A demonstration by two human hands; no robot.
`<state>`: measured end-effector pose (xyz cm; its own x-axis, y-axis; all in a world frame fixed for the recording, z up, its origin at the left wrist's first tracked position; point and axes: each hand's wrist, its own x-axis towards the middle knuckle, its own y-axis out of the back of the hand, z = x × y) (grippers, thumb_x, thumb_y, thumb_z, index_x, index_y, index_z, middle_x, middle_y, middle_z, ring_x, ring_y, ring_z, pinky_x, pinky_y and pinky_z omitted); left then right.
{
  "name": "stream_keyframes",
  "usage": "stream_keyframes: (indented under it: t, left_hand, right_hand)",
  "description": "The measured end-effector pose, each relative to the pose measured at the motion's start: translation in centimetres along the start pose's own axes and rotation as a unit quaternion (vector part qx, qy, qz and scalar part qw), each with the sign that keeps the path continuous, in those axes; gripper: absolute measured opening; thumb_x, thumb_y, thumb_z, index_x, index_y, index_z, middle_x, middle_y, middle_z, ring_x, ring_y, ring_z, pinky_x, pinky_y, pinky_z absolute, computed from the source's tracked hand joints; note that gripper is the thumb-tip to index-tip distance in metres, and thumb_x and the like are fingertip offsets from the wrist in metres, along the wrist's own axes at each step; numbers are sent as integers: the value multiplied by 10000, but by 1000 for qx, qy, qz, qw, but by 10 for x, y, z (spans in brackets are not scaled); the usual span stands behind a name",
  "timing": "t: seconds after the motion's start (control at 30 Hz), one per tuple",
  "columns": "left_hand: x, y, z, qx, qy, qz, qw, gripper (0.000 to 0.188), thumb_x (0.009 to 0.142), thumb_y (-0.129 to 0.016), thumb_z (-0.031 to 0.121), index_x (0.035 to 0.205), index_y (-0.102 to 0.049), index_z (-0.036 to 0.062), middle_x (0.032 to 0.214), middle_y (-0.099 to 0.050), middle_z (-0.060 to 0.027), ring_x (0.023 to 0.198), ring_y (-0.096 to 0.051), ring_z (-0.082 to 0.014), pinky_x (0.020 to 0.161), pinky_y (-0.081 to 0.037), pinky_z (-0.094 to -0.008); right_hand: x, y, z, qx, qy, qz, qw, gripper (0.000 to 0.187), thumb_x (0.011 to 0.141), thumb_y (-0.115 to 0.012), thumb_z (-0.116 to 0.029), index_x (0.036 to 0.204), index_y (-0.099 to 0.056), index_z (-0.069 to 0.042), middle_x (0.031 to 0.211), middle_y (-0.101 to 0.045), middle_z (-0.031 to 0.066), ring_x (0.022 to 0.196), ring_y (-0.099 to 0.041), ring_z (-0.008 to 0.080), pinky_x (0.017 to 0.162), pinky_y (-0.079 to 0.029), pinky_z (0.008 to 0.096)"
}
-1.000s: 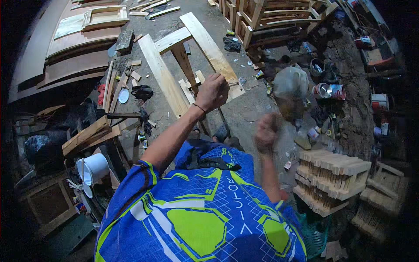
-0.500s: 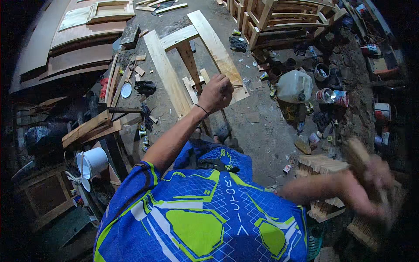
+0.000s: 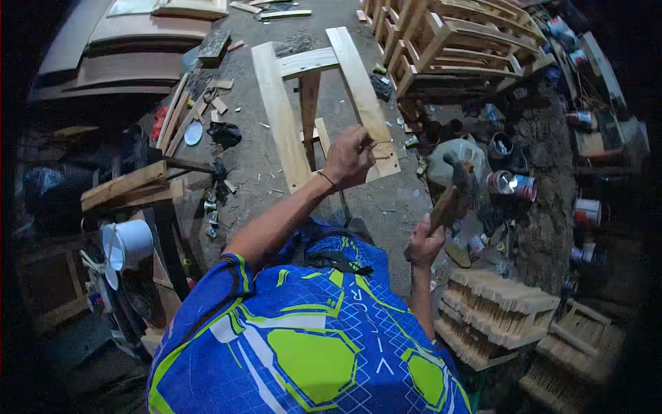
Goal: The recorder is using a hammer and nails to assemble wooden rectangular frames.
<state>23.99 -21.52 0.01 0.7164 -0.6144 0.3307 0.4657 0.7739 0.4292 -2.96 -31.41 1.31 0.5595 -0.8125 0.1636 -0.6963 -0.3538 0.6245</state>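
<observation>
In front of me lies a pale wooden frame [image 3: 283, 124] with two long boards and a crosspiece [image 3: 307, 62] between them at the far end. My left hand [image 3: 349, 157] is closed over its near end, beside the right-hand board [image 3: 360, 83]. Whatever its fingers pinch is hidden or too small to name. My right hand [image 3: 425, 243] grips the wooden handle of a hammer [image 3: 447, 207]. The hammer is raised, head up, to the right of the frame and apart from it.
Bundled wooden slats [image 3: 493, 314] are stacked at my lower right. A translucent jug [image 3: 441, 155] and cans [image 3: 520, 188] stand on the right. Assembled wooden frames [image 3: 462, 41] are piled at the far right. On the left are a white bucket [image 3: 131, 243] and loose boards [image 3: 127, 185].
My right hand has come in from the slat stacks on the right toward the frame, and the hammer now shows clearly. My left hand stays closed at the frame's near end.
</observation>
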Motion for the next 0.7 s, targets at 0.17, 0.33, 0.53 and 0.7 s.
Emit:
stream_keyframes:
  t: [0.17, 0.33, 0.53, 0.7]
  left_hand:
    - [43, 50, -34, 106, -62, 157, 980, 99, 767, -701, 71, 811, -621, 33, 778, -604, -129, 759, -592, -329, 690, -457, -416]
    - [89, 110, -77, 302, -3, 217, 928, 82, 774, -707, 202, 829, -674, 151, 891, -640, -64, 917, -573, -305, 822, -422, -440]
    - [72, 129, -100, 357, 47, 227, 905, 83, 777, -693, 167, 815, -640, 115, 871, -610, -71, 951, -554, -313, 832, -422, -439]
    - [30, 156, -103, 349, 15, 263, 899, 68, 748, -640, 52, 803, -620, 87, 886, -615, -85, 972, -547, -322, 834, -434, -421]
  right_hand:
    - [37, -7, -5, -41, 31, -106, 993, 301, 949, -583, -261, 1120, -589, -14, 868, -639, 256, 777, -638, 422, 690, -492, 466]
    - [68, -15, -7, -92, 49, -259, 960, 230, 914, -604, -208, 1049, -575, -24, 774, -620, 264, 765, -610, 492, 634, -471, 532]
    - [126, -47, -19, -52, 197, -298, 932, 259, 871, -642, -158, 1098, -591, -43, 939, -628, 276, 847, -610, 469, 704, -478, 514]
    - [167, -93, -62, 15, 262, -328, 908, 147, 886, -618, -85, 1011, -570, -24, 716, -586, 176, 621, -600, 326, 590, -464, 389]
